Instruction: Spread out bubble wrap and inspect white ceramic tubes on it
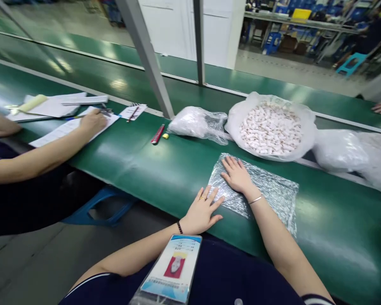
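A clear, crinkled plastic bag (269, 186) lies flat on the green work surface in front of me. My right hand (236, 174) rests on its upper left part, palm down with the fingers spread. At the bag's lower left corner, my left hand (203, 210) lies flat, its fingers apart and their tips at the bag's edge. Neither hand grasps anything. Beyond the bag stands a large bowl lined with white plastic (308, 134), full of small white tubular pieces (271, 129).
Filled plastic bags (193, 123) (341, 149) flank the bowl. A red cutter-like tool (158, 134) and a small yellow piece (165, 136) lie to the left. A co-worker's hand (93, 123) writes on papers (59, 133). A metal post (149, 59) rises behind the surface.
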### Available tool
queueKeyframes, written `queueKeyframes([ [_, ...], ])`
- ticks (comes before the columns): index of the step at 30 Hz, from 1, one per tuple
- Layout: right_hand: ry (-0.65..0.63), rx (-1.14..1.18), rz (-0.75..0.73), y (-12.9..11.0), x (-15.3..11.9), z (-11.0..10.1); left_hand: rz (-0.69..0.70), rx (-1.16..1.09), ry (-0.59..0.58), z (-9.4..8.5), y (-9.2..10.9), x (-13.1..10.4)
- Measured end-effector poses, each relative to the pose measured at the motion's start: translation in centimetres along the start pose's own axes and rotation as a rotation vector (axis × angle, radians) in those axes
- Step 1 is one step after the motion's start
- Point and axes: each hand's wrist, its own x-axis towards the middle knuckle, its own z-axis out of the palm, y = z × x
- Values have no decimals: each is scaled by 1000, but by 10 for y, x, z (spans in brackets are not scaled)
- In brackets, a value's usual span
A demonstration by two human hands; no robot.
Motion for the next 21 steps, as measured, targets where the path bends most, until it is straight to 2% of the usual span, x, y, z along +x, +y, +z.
queueKeyframes([
  [5, 59, -76, 95, 38, 8, 7, -23, -9, 29, 3, -6, -18],
  [8, 77, -81, 97, 45, 13, 12, -43, -29, 39, 1, -6, -23],
  [11, 167, -77, 48, 22, 8, 18, -62, -29, 69, -2, -3, -23],
  [14, 279, -65, -159, -12, -15, 28, -56, -8, 83, -2, -1, -23],
  [16, 282, -61, -239, -21, -36, 36, -48, 3, 81, -2, 0, -23],
  [18, 253, -67, -159, -6, -56, 41, -47, -1, 76, -2, -1, -24],
  [21, 214, -73, 135, 54, -83, 42, -64, -34, 69, -1, -2, -25],
])
